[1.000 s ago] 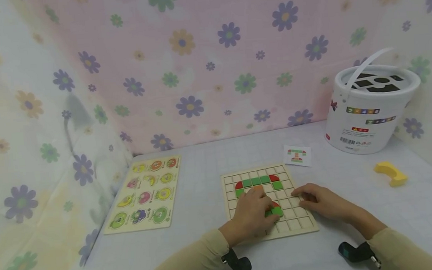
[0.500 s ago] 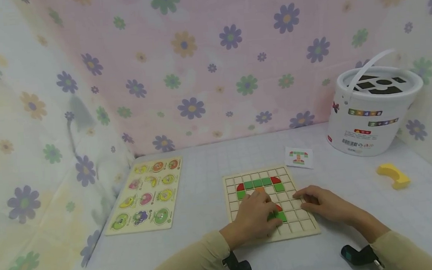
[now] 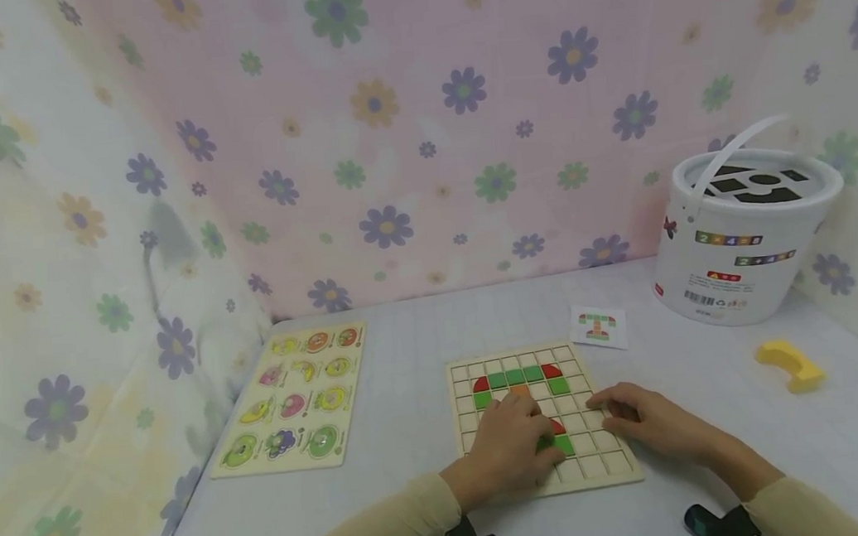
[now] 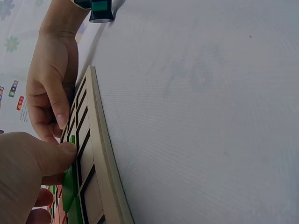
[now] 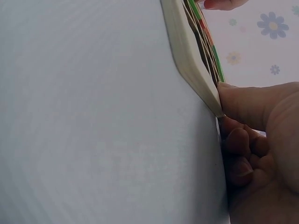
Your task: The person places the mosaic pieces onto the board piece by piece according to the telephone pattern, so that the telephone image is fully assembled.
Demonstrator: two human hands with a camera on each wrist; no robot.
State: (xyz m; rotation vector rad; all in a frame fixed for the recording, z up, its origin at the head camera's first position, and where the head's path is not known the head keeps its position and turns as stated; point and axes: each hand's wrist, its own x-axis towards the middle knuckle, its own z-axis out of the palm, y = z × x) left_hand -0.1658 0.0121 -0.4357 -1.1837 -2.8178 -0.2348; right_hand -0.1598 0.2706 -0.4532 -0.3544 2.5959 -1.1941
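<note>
A wooden grid board (image 3: 591, 468) lies on the table, bearing green square tiles (image 3: 515, 376), red rounded tiles (image 3: 552, 371) and an orange tile (image 3: 520, 391). My left hand (image 3: 511, 445) is over the board's lower middle and covers part of the pattern. In the left wrist view, its thumb and fingers pinch a slightly tilted green tile (image 4: 70, 189) at the grid. At the board's right edge, my right hand (image 3: 649, 419) grips the rim with its thumb (image 5: 243, 105) against the edge and the other fingers curled beside it.
Behind the board lies a small pattern card (image 3: 598, 327). A white lidded bucket (image 3: 742, 263) stands at the back right, with a yellow arch block (image 3: 790, 366) in front of it. On the left is a fruit puzzle board (image 3: 289, 402). Flowered cloth (image 3: 423, 177) hangs behind.
The whole scene sits lower in the head view as the camera tilts up. Both hands keep about the same place on the board.
</note>
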